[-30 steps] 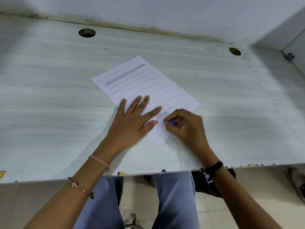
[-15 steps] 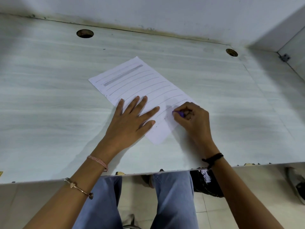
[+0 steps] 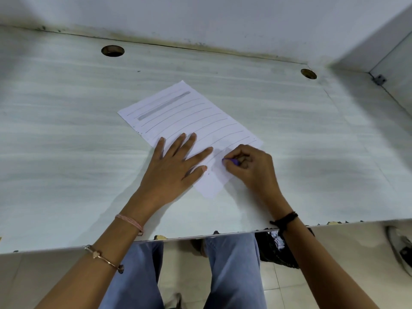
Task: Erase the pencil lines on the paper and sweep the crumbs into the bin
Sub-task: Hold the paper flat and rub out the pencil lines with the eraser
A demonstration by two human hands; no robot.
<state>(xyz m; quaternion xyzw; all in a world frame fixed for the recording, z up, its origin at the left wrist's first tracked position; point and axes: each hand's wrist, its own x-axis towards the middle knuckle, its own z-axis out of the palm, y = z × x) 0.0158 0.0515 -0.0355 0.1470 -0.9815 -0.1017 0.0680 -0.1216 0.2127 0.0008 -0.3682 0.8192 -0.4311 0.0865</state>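
A pale, wood-grained table (image 3: 66, 134) is seen from above and fills most of the upper frame. A white sheet of paper (image 3: 191, 117) lies flat on it at the centre. It is turned at an angle, so 1 corner points to the upper middle and another to the lower middle. Thin pencil lines (image 3: 201, 113) cross the sheet in rows, and a broad grey shaded bar (image 3: 163, 105) sits near its upper edge.

The left hand (image 3: 171, 172), at centre frame, lies palm down with all its fingers straight and spread. It presses on the lower left part of the sheet, with its wrist over bare table. The right hand (image 3: 252, 170), just right of centre, has its fingers curled and pinches a small purple eraser (image 3: 231, 161). The eraser's tip meets the paper near the sheet's lower right edge. The 2 hands are near each other but apart.

The left wrist wears a pink thread band (image 3: 130, 221), with a gold bangle (image 3: 102, 257) lower on the forearm. The right wrist wears a black band (image 3: 284, 219).

There are 2 round holes in the tabletop, 1 at upper left (image 3: 112, 50) and 1 at upper right (image 3: 308, 73). A white wall (image 3: 200, 16) runs along the top.

Below the table's near edge, at the bottom of the frame, are legs in blue jeans (image 3: 231, 270) over a tiled floor (image 3: 185, 275). A dark bundle (image 3: 274, 248) lies to their right, and a shoe (image 3: 401, 248) shows at the lower right edge.
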